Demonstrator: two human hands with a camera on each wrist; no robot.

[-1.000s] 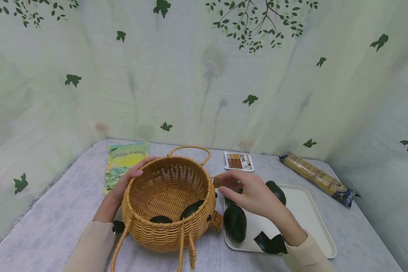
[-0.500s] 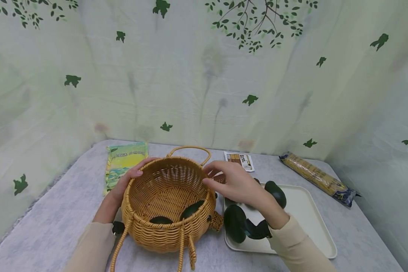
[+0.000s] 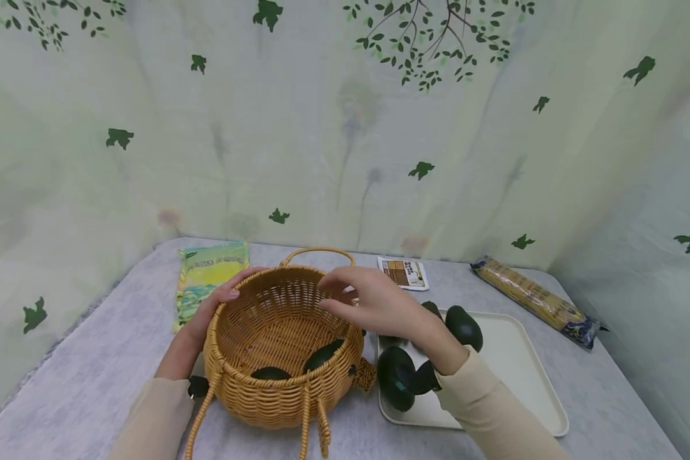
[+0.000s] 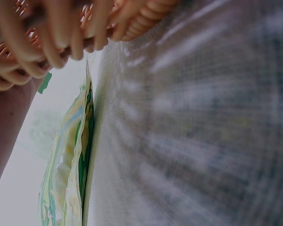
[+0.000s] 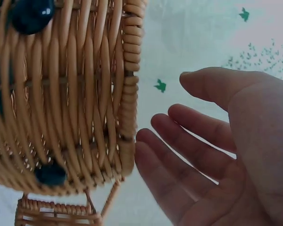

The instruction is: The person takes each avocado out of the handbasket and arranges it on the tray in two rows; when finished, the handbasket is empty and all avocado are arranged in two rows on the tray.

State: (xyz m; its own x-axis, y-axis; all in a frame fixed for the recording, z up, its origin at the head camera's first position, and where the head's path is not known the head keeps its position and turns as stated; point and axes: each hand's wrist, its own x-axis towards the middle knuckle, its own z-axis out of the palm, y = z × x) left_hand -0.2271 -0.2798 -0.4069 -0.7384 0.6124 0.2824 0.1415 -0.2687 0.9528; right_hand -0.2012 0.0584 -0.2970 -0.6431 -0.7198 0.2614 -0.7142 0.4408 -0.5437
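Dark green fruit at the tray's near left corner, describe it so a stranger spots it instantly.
In the head view, find the white tray right of the wicker basket. The fruit is the glossy dark green oval at the tray's near left corner. Of those on the tray, it lies lowest in the picture.

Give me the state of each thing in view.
Wicker basket, open, two dark green fruits visible inside.
White tray, holding other fruits.
Yellow-green bag, lying flat, seal unclear.
Small packet, lying flat, seal unclear.
Long packet, lying flat, appears closed.
Left grip, holding the basket.
Right grip, empty, loosely bent, close to the basket.
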